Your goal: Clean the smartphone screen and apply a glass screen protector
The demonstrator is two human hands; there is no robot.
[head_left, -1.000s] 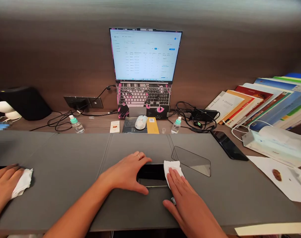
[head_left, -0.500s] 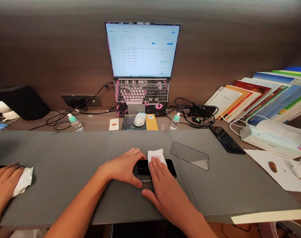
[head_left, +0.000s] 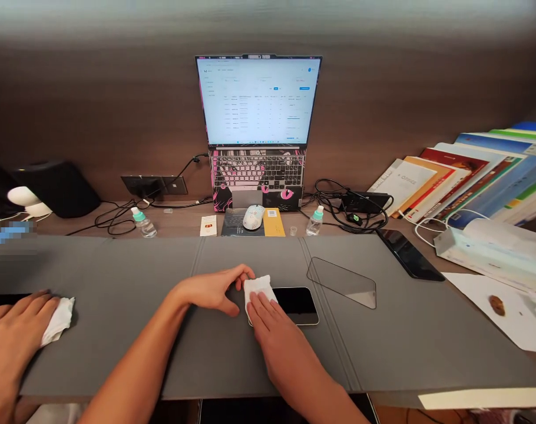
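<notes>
A black phone [head_left: 298, 304] lies screen-up on the grey mat [head_left: 383, 347] in front of me. My right hand [head_left: 268, 315] lies flat, fingers stretched, pressing a white wipe [head_left: 258, 287] onto the phone's left end. My left hand [head_left: 212, 290] curls round the phone's left edge beside the wipe, thumb toward me. A clear glass screen protector [head_left: 342, 282] rests on the mat just right of the phone.
Another person's hand [head_left: 12, 341] with a white cloth [head_left: 59, 318] is at the far left. Behind the mat stand a laptop [head_left: 259, 132], a mouse [head_left: 252, 217], two small bottles [head_left: 143, 222] [head_left: 314, 221], cables, a second phone [head_left: 409, 255], fanned booklets [head_left: 462, 176] and a tissue pack [head_left: 493, 250].
My right hand slid the wipe leftward across the phone's screen, from its right end to its left end. The left hand kept its hold on the left edge.
</notes>
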